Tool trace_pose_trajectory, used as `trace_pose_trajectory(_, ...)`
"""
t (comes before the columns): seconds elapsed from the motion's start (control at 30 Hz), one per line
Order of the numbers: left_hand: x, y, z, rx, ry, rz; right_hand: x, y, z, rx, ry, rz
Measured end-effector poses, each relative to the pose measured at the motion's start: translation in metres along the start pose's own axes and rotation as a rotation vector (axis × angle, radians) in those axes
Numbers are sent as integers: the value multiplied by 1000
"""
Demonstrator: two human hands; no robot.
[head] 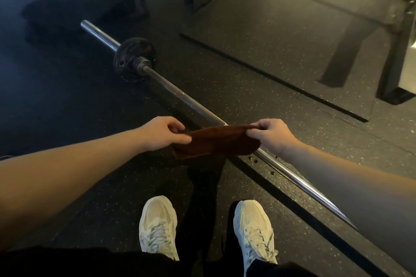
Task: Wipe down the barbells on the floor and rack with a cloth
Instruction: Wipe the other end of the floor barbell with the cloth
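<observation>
Here, the left grip (161,134) and right grip (273,135) each pinch one end of the brown cloth (216,143), stretched over the barbell (180,94) at centre frame.

The person's left forearm (67,168) and right forearm (360,186) are bare from the edge of the view down to the left hand (162,134) and right hand (273,135). On the feet are pale cream trainers, the left shoe (157,227) and the right shoe (254,229) alike: a fine mesh panel over the toe, smooth overlays round it, thick light laces crossed up the middle, and a chunky sole with a scalloped edge. Black trousers (78,261) fill the bottom of the view, their hems lying over the tops of both shoes.
</observation>
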State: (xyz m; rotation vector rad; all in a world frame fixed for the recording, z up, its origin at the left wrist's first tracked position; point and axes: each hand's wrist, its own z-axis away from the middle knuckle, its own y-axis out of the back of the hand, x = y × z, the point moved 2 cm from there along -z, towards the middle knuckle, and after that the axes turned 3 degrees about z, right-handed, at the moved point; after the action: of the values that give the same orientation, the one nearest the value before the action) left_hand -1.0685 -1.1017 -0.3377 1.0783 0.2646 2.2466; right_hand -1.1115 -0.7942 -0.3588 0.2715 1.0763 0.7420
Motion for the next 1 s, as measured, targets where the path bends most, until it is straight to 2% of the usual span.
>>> trace_pose_trajectory(0.1, 4, -9, 1, 54, -26, -248, -3, -4, 4, 26, -3, -11)
trace_pose_trajectory(0.17, 10, -15, 1, 90, -23, -285, -6, -11, 6, 50, -7, -34)
trace_pose_trajectory(0.27, 29, -29, 7, 64, -75, -71, -14, -25, 8, 5, -59, -102)
trace_pose_trajectory(0.4, 49, -60, 13, 27, -148, 40, -20, -53, 12, -152, -225, -469)
trace_pose_trajectory(0.47, 55, -70, 13, 4, -112, 146, -21, -62, 14, -199, -266, -612)
trace_pose_trajectory(0.6, 57, -70, 13, -123, 31, 693, -19, -57, 13, -237, -249, -662)
trace_pose_trajectory(0.63, 56, -68, 13, -126, 28, 753, -18, -55, 13, -214, -246, -638)
trace_pose_trajectory(0.67, 54, -66, 14, -106, 12, 742, -17, -53, 12, -185, -246, -612)
trace_pose_trajectory(0.8, 42, -55, 9, 140, -4, 329, -25, -47, 20, -129, -253, -518)
trace_pose_trajectory(0.87, 34, -52, 5, 81, 95, 335, -32, -46, 27, -140, -259, -583)
trace_pose_trajectory(1.0, 21, -58, 7, -161, 182, 557, -36, -55, 32, -158, -288, -741)
